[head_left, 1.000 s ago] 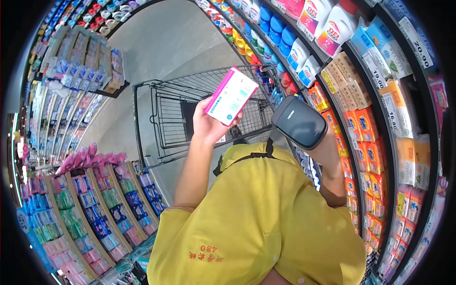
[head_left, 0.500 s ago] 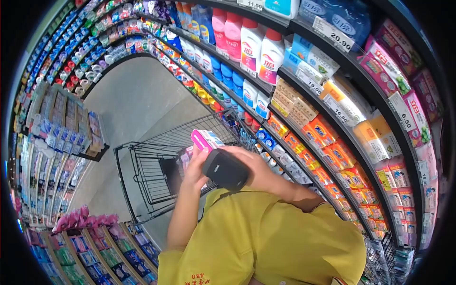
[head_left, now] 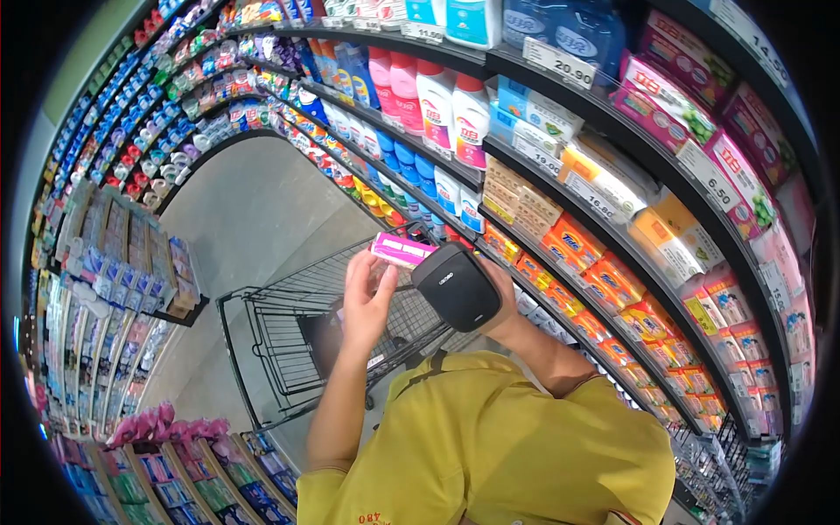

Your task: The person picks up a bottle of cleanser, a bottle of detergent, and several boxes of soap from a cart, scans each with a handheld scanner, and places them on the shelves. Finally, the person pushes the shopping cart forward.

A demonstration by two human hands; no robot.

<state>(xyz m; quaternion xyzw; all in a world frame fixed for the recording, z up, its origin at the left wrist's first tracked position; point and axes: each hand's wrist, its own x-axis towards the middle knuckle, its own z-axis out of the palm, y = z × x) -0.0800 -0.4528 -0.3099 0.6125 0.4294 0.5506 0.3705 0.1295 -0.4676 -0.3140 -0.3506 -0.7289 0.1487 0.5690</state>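
The box (head_left: 404, 250) is angled gently from upper left to lower right along its long axis, and a narrow pink side is turned toward the camera. Its left end is set at the thumb and fingertips of the left hand (head_left: 367, 290), which is half open with curled fingers; whether the box is gripped there cannot be told. Its right end is covered by the device (head_left: 457, 287), which is grasped by the right hand (head_left: 500, 296). Beyond them the cart (head_left: 278, 350) is seen.
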